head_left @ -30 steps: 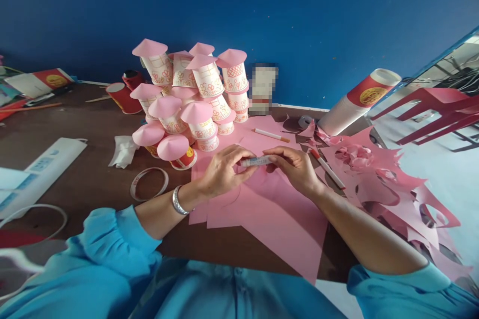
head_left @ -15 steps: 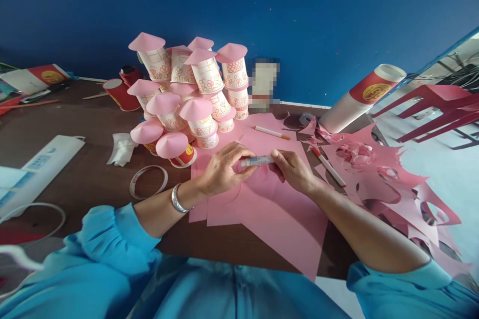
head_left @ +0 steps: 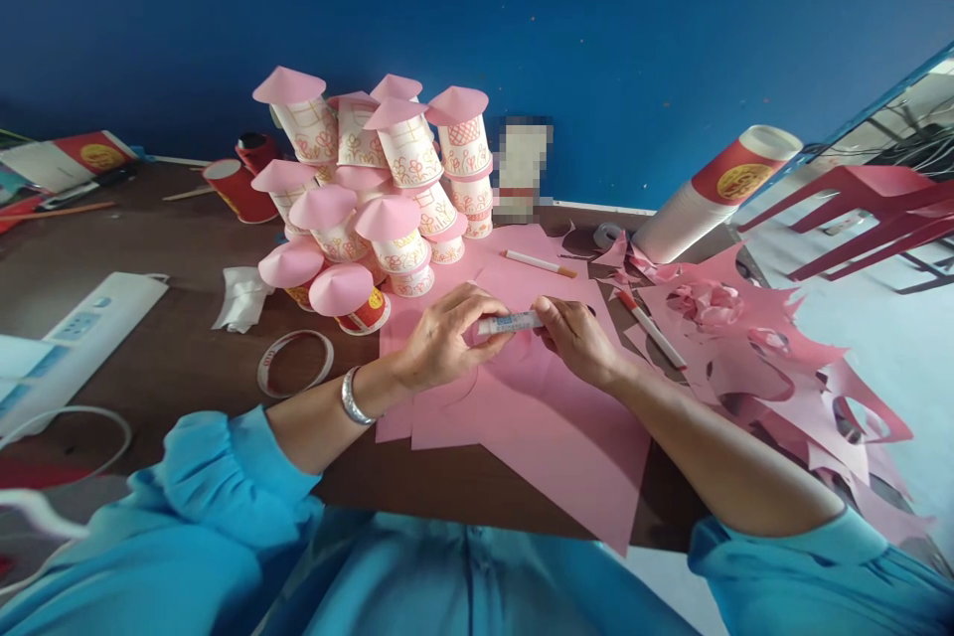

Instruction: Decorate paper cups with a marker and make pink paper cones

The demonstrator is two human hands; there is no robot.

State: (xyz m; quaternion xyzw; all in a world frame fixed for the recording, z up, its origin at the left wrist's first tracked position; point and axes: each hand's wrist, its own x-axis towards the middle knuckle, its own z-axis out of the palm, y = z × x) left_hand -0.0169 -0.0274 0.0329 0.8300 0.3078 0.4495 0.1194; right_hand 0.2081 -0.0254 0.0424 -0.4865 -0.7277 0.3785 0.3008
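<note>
Above the pink paper sheets (head_left: 566,447), my two hands hold a small white tube with blue print, which looks like a glue stick (head_left: 514,322). The left end lies between the thumb and fingers of my left hand (head_left: 451,333). My right hand (head_left: 577,338) pinches the other end, and its fingers cover that tip. A drawn curve shows faintly on the paper below my left hand. Farther back stand several paper cups (head_left: 406,154) with drawn flowers and pink cone roofs (head_left: 388,219), some stacked.
Pink paper scraps (head_left: 752,378) cover the right side, near two markers, one orange-tipped (head_left: 541,263) and one red-tipped (head_left: 652,330). A long cup stack (head_left: 701,194) leans behind them. A tape roll (head_left: 296,364), a folded white paper (head_left: 242,298) and a power strip (head_left: 81,348) lie left.
My right hand has shifted very slightly left and its fingers have curled a little more around the glue stick's end. My left hand stays almost still.
</note>
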